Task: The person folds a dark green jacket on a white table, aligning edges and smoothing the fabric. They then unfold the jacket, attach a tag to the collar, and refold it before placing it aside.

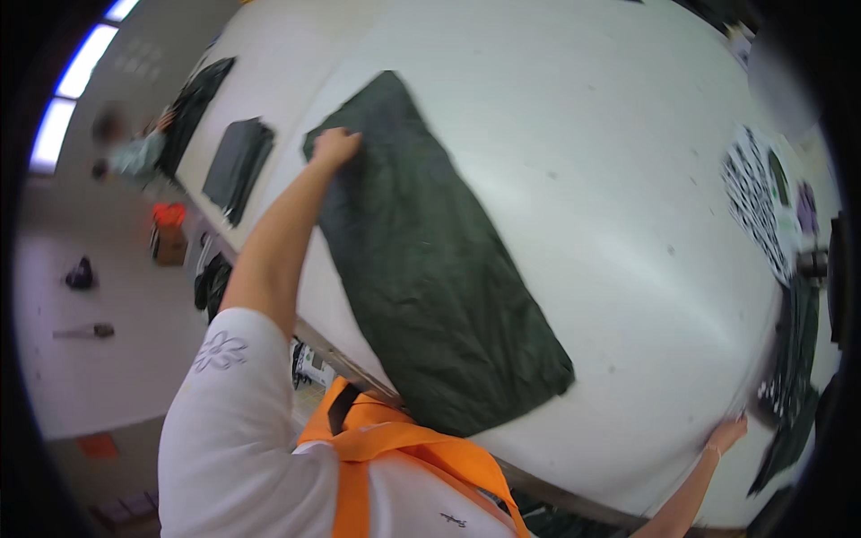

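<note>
I can't see the palm or fingertips of my left hand point(334, 145); they press down into the far corner of the dark green cloth point(430, 260), so I can't tell whether they pinch it or only rest on it. At the cloth's near right, by the table point(583, 134) edge, my right hand point(726, 434) is smeared by motion, its fingers lost against a blurred dark garment point(789, 386) that runs into the black rim. Beyond the cloth's far left, a person point(126, 143) is only a blur. The patterned fabric point(758, 211) is too distorted to make out.
</note>
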### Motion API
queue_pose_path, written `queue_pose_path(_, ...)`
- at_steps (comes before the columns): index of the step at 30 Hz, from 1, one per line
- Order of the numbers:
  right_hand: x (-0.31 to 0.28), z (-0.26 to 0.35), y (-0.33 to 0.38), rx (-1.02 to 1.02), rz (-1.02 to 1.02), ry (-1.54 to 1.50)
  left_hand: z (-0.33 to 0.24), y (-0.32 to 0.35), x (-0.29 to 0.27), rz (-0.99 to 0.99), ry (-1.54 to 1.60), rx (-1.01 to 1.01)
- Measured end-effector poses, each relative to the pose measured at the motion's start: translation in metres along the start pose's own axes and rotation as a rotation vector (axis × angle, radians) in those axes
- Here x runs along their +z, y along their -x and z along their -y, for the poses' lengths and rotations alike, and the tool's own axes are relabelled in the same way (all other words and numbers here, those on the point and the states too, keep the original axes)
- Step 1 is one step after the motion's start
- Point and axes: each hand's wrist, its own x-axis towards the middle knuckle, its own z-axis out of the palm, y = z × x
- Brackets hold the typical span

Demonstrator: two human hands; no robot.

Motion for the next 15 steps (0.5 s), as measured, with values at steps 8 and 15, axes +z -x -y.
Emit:
queue_pose_path(8,-0.154,0.365,0.040,-0.349,0.241,-0.709,0.051,-0.088,0.029,-0.109,0.501,0.121)
queue_pose_path(15,-0.226,0.706,0.157,-0.714,0.469,-0.954,0.028,-0.115,0.003,0.087,0.478,0.219)
